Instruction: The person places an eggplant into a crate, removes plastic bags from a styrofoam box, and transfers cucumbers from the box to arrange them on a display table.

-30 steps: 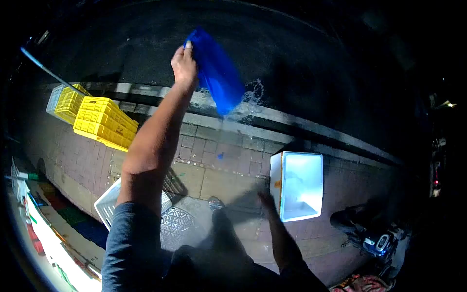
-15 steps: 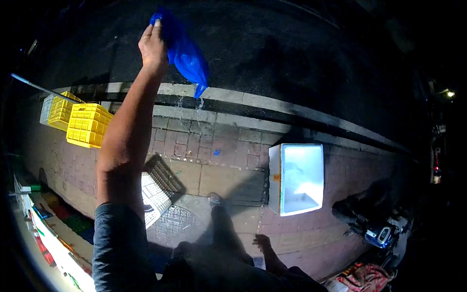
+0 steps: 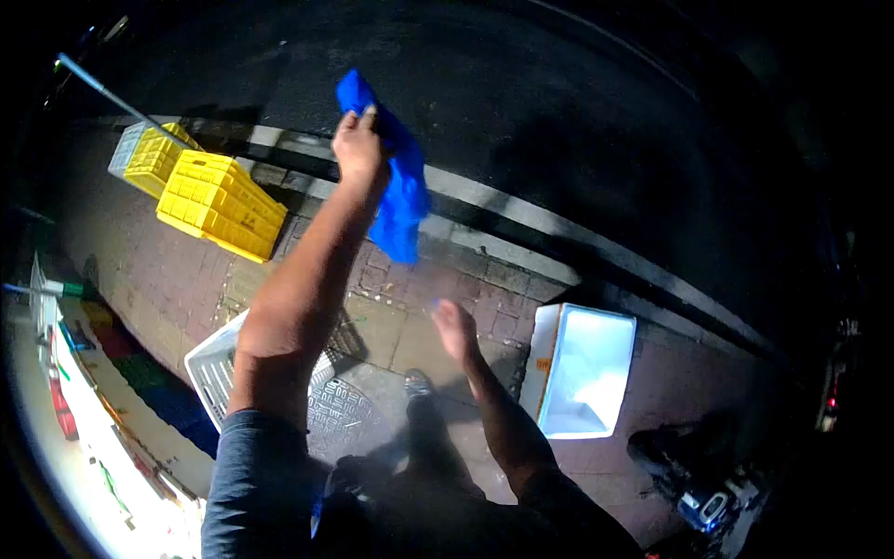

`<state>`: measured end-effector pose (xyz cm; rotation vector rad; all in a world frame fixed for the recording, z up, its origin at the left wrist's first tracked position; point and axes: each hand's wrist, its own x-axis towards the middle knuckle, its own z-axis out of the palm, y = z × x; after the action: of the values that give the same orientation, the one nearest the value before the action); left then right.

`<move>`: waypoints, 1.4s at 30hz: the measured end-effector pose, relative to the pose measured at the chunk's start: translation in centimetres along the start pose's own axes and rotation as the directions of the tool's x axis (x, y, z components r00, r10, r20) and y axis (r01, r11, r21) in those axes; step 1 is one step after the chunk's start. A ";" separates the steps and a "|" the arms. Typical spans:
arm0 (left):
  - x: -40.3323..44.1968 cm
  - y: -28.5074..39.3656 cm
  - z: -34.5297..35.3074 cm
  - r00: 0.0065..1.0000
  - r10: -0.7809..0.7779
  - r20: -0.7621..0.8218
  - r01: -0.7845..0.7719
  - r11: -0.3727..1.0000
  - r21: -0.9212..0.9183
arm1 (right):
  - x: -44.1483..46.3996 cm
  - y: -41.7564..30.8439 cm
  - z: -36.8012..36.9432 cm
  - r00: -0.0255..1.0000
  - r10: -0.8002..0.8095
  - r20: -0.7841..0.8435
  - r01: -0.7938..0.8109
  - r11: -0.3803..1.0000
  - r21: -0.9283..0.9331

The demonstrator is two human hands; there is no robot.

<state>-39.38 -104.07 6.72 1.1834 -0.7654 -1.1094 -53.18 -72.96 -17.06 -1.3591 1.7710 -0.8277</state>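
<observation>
A blue plastic bag (image 3: 402,200) hangs at arm's length over the kerb. My left hand (image 3: 359,147) pinches it near its upper end, with a short piece sticking up above the fingers. Lower and to the right, my right hand (image 3: 454,331) is raised, blurred by motion. It looks open, holds nothing that I can see and is apart from the bag. Partly hidden behind my left forearm is a white plastic basket (image 3: 214,363) on the pavement. To the right of my right hand stands a white foam box (image 3: 596,373), its pale inside facing up.
Stacked yellow crates (image 3: 219,205) stand at the left by the kerb (image 3: 521,210), with a pole (image 3: 116,98) and a grey crate (image 3: 128,149) beside them. A round manhole cover (image 3: 340,419) lies near my feet. A parked scooter (image 3: 712,503) is at lower right.
My left hand has come down and slightly right with the bag. Water dripping from the bag earlier no longer shows. My right hand has risen from low beside my body towards the bag.
</observation>
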 end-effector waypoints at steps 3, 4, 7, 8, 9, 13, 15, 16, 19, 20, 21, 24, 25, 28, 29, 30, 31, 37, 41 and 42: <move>-0.1 -2.9 -1.4 0.999 -0.031 -0.018 0.032 0.996 0.083 | 7.3 -11.0 1.6 0.852 -0.347 -0.393 0.361 0.932 -0.040; -1.9 -1.5 -0.9 0.995 -0.082 -0.052 0.076 0.992 -0.102 | 9.3 -12.7 1.8 0.830 -0.350 -0.434 0.331 0.936 -0.122; -4.9 1.9 -1.9 0.987 -0.114 -0.114 0.097 0.985 -0.145 | 12.6 -16.2 0.2 0.927 -0.142 -0.346 0.119 0.989 -0.087; -5.9 3.8 -2.9 0.992 -0.091 -0.086 0.085 0.994 -0.068 | 13.1 -15.9 -0.5 0.962 -0.094 -0.255 0.091 0.996 -0.023; -5.1 2.8 -4.1 0.980 -0.191 -0.059 0.171 0.954 -0.245 | 13.6 -15.8 -1.4 0.987 -0.054 -0.154 0.061 0.998 0.036; -5.4 3.7 -8.8 0.975 -0.186 -0.124 0.175 0.980 -0.096 | 13.0 -14.9 -2.8 0.811 -0.259 -0.524 0.415 0.887 0.204; -6.4 4.1 -9.6 0.966 -0.234 -0.110 0.199 0.945 -0.259 | 11.9 -16.9 -4.6 0.868 -0.126 -0.481 0.328 0.872 0.364; -6.6 4.1 -10.2 0.964 -0.245 -0.100 0.214 0.944 -0.252 | 12.6 -16.2 -3.9 0.922 -0.175 -0.345 0.309 0.872 0.381; -6.3 1.8 -13.1 0.975 -0.217 -0.043 0.209 0.968 -0.135 | 14.9 -15.2 -2.4 0.967 -0.251 -0.047 0.248 0.966 -0.071; -6.9 3.1 -14.1 0.968 -0.244 -0.065 0.226 0.951 -0.209 | 15.8 -15.4 -2.4 0.985 -0.145 -0.092 0.161 0.968 0.194; -7.6 4.1 -15.2 0.957 -0.279 -0.081 0.247 0.929 -0.277 | 15.4 -17.6 -2.2 0.995 -0.016 -0.098 0.058 0.892 0.448; -8.8 4.8 -22.4 0.890 -0.451 0.066 0.454 0.867 -0.203 | 15.3 -19.8 -2.7 0.963 -0.053 -0.263 0.161 0.899 0.407; -10.5 5.6 -24.1 0.873 -0.487 -0.033 0.475 0.864 -0.170 | 15.5 -19.3 -2.4 0.971 -0.038 -0.235 0.123 0.926 0.357; -15.0 2.0 -34.9 0.875 -0.483 0.026 0.483 0.870 -0.094 | 17.8 -16.1 -1.5 1.000 0.005 0.006 -0.007 0.836 0.548; -17.4 1.5 -37.8 0.857 -0.508 -0.086 0.492 0.857 -0.154 | 18.7 -16.5 -2.1 0.984 0.042 -0.171 0.086 0.735 0.673; -20.0 -2.5 -43.1 0.874 -0.475 -0.100 0.459 0.875 -0.154 | 18.7 -17.2 -2.8 0.971 0.117 -0.208 0.051 0.749 0.660; -23.4 -4.7 -46.9 0.832 -0.484 -0.272 0.462 0.875 -0.144 | 18.8 -17.9 -3.5 0.949 0.192 -0.251 0.018 0.760 0.650; -50.7 -15.8 -62.2 0.287 -0.644 -0.709 0.830 0.536 -0.151 | 20.4 -18.1 -0.9 0.940 0.256 -0.223 -0.126 0.873 0.471; -65.1 -21.0 -66.8 -0.055 -0.770 -0.636 0.934 0.185 -0.304 | 23.0 -19.2 2.4 0.987 0.132 -0.089 -0.087 0.916 0.392; -65.8 -20.5 -66.6 -0.128 -0.790 -0.600 0.790 0.285 -0.543 | 21.9 -23.9 3.3 0.965 0.209 -0.160 -0.172 0.961 0.217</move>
<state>-4.26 -20.46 -24.07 2.0415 0.9991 -1.2316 -42.17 -99.89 -2.38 -0.9898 1.8649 -1.0189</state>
